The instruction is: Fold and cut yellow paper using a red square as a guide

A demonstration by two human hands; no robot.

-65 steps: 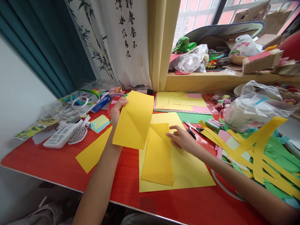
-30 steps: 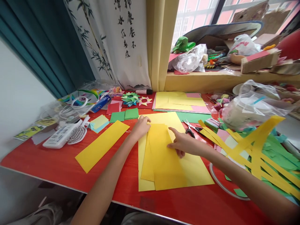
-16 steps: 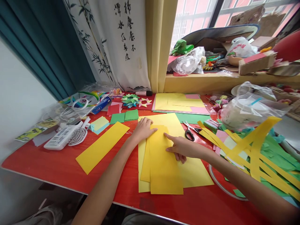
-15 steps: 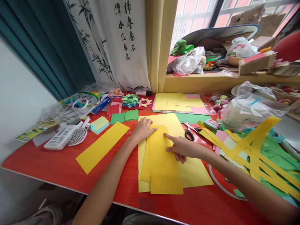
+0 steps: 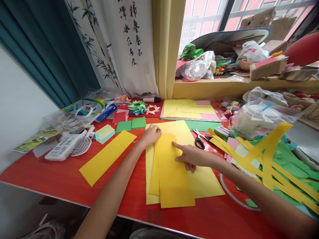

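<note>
Two overlapping deep-yellow paper strips lie on a larger pale-yellow sheet (image 5: 206, 182). The upper yellow paper strip (image 5: 175, 179) covers much of the lower yellow strip (image 5: 154, 176). At their top left corner is my left hand (image 5: 151, 134), fingers curled and closed on the lower strip's edge; the fingertips are partly hidden. My right hand (image 5: 189, 156) rests on the upper strip with its index finger and thumb stretched out and the other fingers bent. A separate folded yellow strip (image 5: 107, 157) lies to the left.
Scissors (image 5: 199, 141) lie right of the sheet. Yellow and green paper scraps (image 5: 286, 159) heap up at the right, beside a plastic bag (image 5: 264, 111). Green paper squares (image 5: 138, 123), a hairbrush (image 5: 81, 146) and a white bottle (image 5: 63, 147) lie left on the red table (image 5: 62, 179).
My left thumb has drawn back left from the upper strip, and the left fingers are curled at the strips' edge. My right hand stays in nearly the same place; the view has shifted slightly.
</note>
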